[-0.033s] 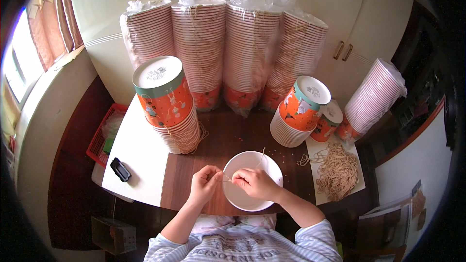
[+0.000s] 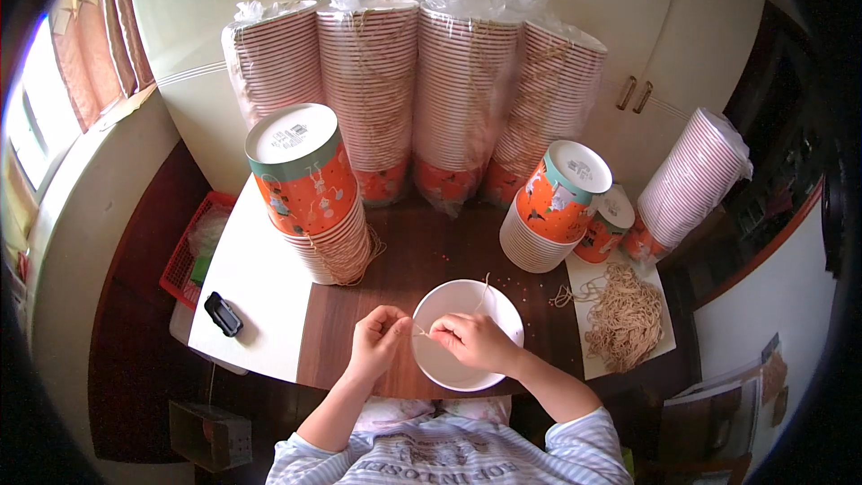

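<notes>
Near the front edge of the table, my left hand (image 2: 379, 341) is closed in a pinch on a thin beige string (image 2: 419, 330). My right hand (image 2: 471, 339) pinches the same string just to the right, and a short stretch shows between my fingertips. Below both hands stands a round white paper bucket (image 2: 446, 383), mouth up; my right hand is over its opening. A loose length of the string rises behind my right hand to the bucket's far rim. What lies inside the bucket behind my hand is hidden.
Upside-down stacks of orange and green paper buckets stand at left (image 2: 296, 189) and right (image 2: 557, 193). Tall plastic-wrapped stacks (image 2: 467, 81) line the back. A heap of beige strings (image 2: 626, 319) lies at right, a small black case (image 2: 223, 314) at left. Tiny crumbs dot the table (image 2: 377, 377).
</notes>
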A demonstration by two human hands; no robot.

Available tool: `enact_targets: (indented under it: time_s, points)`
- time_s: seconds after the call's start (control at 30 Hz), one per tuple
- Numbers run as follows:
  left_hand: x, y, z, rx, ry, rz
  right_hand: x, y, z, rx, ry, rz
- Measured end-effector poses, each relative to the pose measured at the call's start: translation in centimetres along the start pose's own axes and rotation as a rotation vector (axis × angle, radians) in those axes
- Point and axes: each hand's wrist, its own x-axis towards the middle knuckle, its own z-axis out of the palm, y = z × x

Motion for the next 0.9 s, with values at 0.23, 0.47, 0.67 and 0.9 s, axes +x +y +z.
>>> enact_targets:
  time_s: [0.23,0.47,0.67,0.9]
  points:
    - [-0.8,-1.7,-1.4,0.084,-0.03,0.14,-3.6,-4.3,-0.4,-0.283,-0.091,0.072]
    - [-2.9,-2.7,-1.8,0.019,-0.111,0.203,-6.0,-5.5,1.0,-0.588,0.003,-0.052]
    - [-3.0,-4.2,-0.7,0.046,-0.115,0.138,-5.2,-2.1,-0.2,-0.762,0.135,-0.001]
    - [-4.0,-5.4,1.7,-0.094,0.045,-0.148,-7.3,-1.8,3.5,-0.408,0.122,0.081]
